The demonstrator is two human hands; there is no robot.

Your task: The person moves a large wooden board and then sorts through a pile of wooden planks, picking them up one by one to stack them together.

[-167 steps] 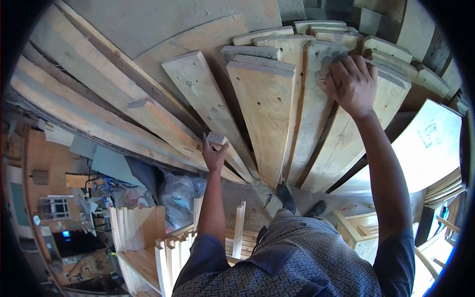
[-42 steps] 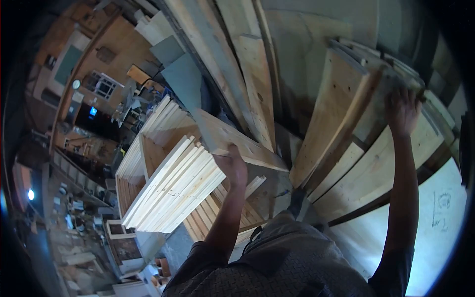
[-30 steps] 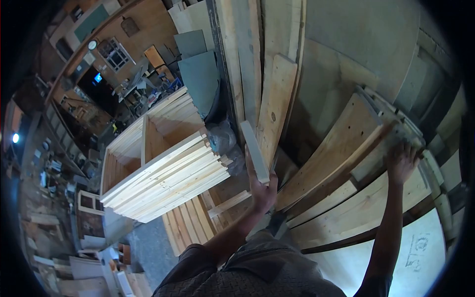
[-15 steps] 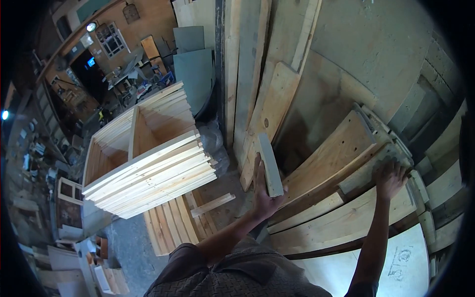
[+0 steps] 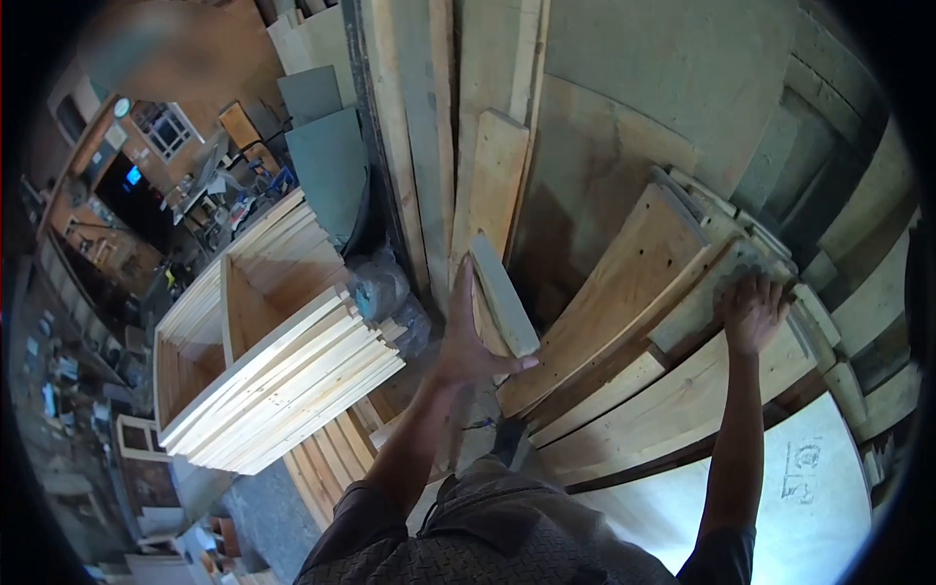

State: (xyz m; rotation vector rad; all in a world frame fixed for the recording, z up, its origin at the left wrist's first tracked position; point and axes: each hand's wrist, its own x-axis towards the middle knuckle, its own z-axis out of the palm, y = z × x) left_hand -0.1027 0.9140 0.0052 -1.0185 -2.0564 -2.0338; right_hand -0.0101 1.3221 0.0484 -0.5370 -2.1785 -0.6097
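Note:
A short pale board (image 5: 504,297) stands tilted near the middle, against the longer planks. My left hand (image 5: 466,346) is beside it, fingers stretched up along its left side and thumb spread out below its lower end. The hand is open and looks loose from the wood. My right hand (image 5: 753,312) is at the upper edge of a leaning board (image 5: 697,312) with a dark patch, its fingers bent over that edge. In front of that board leans a wide plank (image 5: 673,405); behind it is a brown plank with holes (image 5: 624,283).
To the left stands a tall stack of pale wooden frames (image 5: 283,385). Long upright planks (image 5: 414,146) lean on the wall. A white panel (image 5: 741,487) lies close at lower right, and clear plastic wrap (image 5: 390,297) is bunched beside the frames.
My left hand has opened from around the short board, its thumb now spread away. The right hand stays at the leaning board's edge. The whole view has shifted as the head turned.

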